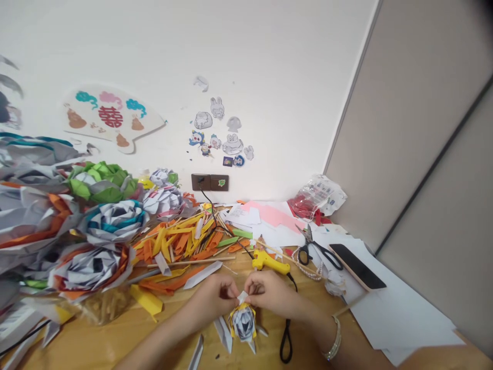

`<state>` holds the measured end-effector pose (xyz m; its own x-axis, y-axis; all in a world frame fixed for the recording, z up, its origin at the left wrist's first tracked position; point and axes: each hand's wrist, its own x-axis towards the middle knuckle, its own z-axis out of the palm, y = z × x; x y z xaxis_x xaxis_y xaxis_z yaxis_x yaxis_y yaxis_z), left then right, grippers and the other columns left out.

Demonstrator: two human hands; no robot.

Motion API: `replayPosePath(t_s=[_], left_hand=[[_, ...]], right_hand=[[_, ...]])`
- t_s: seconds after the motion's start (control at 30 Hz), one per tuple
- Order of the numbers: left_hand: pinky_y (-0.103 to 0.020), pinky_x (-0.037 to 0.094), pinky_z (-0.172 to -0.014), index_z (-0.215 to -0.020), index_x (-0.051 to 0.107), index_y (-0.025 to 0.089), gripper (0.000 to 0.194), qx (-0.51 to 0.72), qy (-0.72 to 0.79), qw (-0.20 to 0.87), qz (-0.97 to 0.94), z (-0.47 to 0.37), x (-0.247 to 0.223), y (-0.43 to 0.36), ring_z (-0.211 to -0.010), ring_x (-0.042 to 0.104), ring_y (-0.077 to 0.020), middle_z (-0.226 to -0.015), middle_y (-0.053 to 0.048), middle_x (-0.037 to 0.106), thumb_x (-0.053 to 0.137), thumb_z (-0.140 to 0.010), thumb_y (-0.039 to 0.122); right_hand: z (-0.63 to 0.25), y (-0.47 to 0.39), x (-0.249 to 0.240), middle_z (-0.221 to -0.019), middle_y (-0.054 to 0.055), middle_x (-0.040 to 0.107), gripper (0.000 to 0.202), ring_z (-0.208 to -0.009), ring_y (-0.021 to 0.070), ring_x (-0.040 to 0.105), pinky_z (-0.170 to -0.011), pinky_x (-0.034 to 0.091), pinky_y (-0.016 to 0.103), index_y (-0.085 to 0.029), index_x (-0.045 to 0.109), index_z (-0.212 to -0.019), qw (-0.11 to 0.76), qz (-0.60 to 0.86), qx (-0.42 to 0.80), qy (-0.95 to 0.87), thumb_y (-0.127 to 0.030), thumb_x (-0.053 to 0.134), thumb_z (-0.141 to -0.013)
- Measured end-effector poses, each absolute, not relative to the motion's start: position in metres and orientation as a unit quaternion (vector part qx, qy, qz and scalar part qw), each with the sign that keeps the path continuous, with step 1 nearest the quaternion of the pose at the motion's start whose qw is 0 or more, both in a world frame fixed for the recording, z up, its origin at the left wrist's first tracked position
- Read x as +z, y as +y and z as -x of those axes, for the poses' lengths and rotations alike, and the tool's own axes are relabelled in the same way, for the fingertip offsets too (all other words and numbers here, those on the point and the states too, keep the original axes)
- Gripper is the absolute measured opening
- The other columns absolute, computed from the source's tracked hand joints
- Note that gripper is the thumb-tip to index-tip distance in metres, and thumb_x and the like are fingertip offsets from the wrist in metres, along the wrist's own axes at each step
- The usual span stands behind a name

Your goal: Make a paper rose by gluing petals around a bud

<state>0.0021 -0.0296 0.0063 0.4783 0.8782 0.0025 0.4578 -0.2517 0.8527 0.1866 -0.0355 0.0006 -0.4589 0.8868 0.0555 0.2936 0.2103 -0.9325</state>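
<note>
A small paper flower [243, 321], grey-white with yellow edges, hangs just above the wooden table [115, 334] near its front edge. My left hand [217, 297] and my right hand [269, 293] meet over it, fingers pinched on a small white paper strip [242, 296] at the flower's top. A bracelet sits on my right wrist. Loose white paper petals [223, 333] lie beneath the flower.
Large paper flowers [92, 264] crowd the left. Orange and yellow paper strips [181, 241] and sticks lie behind my hands. A yellow glue gun [269, 262], scissors [316, 249], a phone [356, 266] and white sheets [393, 313] fill the right. The wall stands behind.
</note>
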Motion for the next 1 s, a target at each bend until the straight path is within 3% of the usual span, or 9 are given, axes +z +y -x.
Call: replayPosePath(t_s=[0.17, 0.27, 0.33, 0.4, 0.5, 0.57, 0.7, 0.9, 1.0], left_hand=[[-0.02, 0.033, -0.05, -0.06, 0.059, 0.014, 0.017, 0.267, 0.449, 0.402, -0.752, 0.001, 0.011, -0.027, -0.053, 0.045, -0.0093, -0.054, 0.005, 0.052, 0.06, -0.067, 0.029], [-0.024, 0.043, -0.063, -0.086, 0.065, 0.013, 0.034, 0.315, 0.402, 0.49, -0.707, 0.006, 0.018, -0.023, -0.067, 0.056, -0.0145, -0.072, -0.002, 0.063, 0.059, -0.073, 0.044], [-0.029, 0.045, -0.074, -0.113, 0.056, 0.016, 0.054, 0.339, 0.351, 0.536, -0.689, 0.009, 0.019, -0.023, -0.085, 0.06, -0.0189, -0.096, -0.007, 0.065, 0.06, -0.072, 0.05], [-0.033, 0.045, -0.082, -0.132, 0.038, 0.021, 0.078, 0.339, 0.32, 0.539, -0.702, 0.007, 0.015, -0.027, -0.1, 0.057, -0.0232, -0.12, -0.01, 0.057, 0.069, -0.065, 0.047], [-0.038, 0.034, -0.101, -0.133, 0.035, 0.024, 0.09, 0.343, 0.388, 0.413, -0.749, 0.0, 0.007, -0.035, -0.122, 0.043, -0.0284, -0.138, -0.011, 0.043, 0.078, -0.054, 0.023], [-0.038, 0.032, -0.103, -0.131, 0.039, 0.024, 0.077, 0.352, 0.413, 0.338, -0.769, -0.005, 0.004, -0.04, -0.123, 0.043, -0.0272, -0.135, -0.01, 0.047, 0.07, -0.061, 0.016], [-0.034, 0.041, -0.096, -0.122, 0.048, 0.024, 0.057, 0.339, 0.394, 0.253, -0.816, -0.005, 0.007, -0.041, -0.111, 0.055, -0.0246, -0.123, -0.007, 0.059, 0.059, -0.067, 0.012], [-0.036, 0.042, -0.094, -0.12, 0.049, 0.026, 0.057, 0.295, 0.377, 0.226, -0.848, -0.001, 0.005, -0.037, -0.108, 0.055, -0.0242, -0.119, -0.006, 0.06, 0.059, -0.066, 0.011], [-0.035, 0.042, -0.094, -0.12, 0.048, 0.027, 0.057, 0.29, 0.376, 0.219, -0.852, -0.004, 0.003, -0.039, -0.109, 0.054, -0.0239, -0.121, -0.006, 0.059, 0.058, -0.066, 0.009]], right_hand=[[-0.18, -0.038, -0.001, -0.061, -0.004, 0.057, 0.006, -0.059, 0.0109, 0.054, -0.054, 0.04, 0.021, -0.02, 0.058, -0.066, 0.358, 0.444, 0.404, -0.715, -0.016, 0.062, -0.069], [-0.179, -0.033, -0.003, -0.063, -0.002, 0.058, 0.014, -0.063, 0.0146, 0.058, -0.059, 0.044, 0.026, -0.02, 0.054, -0.064, 0.44, 0.46, 0.432, -0.639, -0.027, 0.066, -0.066], [-0.18, -0.029, -0.004, -0.063, -0.002, 0.058, 0.025, -0.063, 0.0169, 0.059, -0.061, 0.046, 0.029, -0.02, 0.05, -0.063, 0.488, 0.477, 0.446, -0.579, -0.037, 0.069, -0.063], [-0.18, -0.027, -0.005, -0.062, -0.002, 0.058, 0.029, -0.062, 0.0176, 0.059, -0.061, 0.046, 0.03, -0.021, 0.048, -0.064, 0.518, 0.487, 0.443, -0.545, -0.04, 0.069, -0.062], [-0.176, -0.029, -0.006, -0.063, -0.002, 0.059, 0.026, -0.063, 0.017, 0.059, -0.061, 0.045, 0.029, -0.021, 0.049, -0.068, 0.535, 0.48, 0.447, -0.532, -0.038, 0.068, -0.065], [-0.173, -0.031, -0.006, -0.064, -0.002, 0.06, 0.026, -0.064, 0.0166, 0.06, -0.061, 0.045, 0.028, -0.021, 0.051, -0.077, 0.533, 0.455, 0.477, -0.53, -0.038, 0.067, -0.066], [-0.174, -0.029, -0.008, -0.067, -0.001, 0.062, 0.025, -0.065, 0.0159, 0.06, -0.061, 0.044, 0.027, -0.019, 0.057, -0.077, 0.487, 0.427, 0.509, -0.567, -0.039, 0.066, -0.066], [-0.18, -0.028, -0.008, -0.066, -0.001, 0.064, 0.004, -0.064, 0.0152, 0.061, -0.058, 0.043, 0.025, -0.019, 0.061, -0.073, 0.426, 0.487, 0.428, -0.631, -0.019, 0.057, -0.07], [-0.178, -0.036, -0.001, -0.069, 0.0, 0.066, 0.013, -0.065, 0.0154, 0.06, -0.059, 0.043, 0.025, -0.021, 0.063, -0.072, 0.399, 0.533, 0.307, -0.68, -0.012, 0.053, -0.072]])
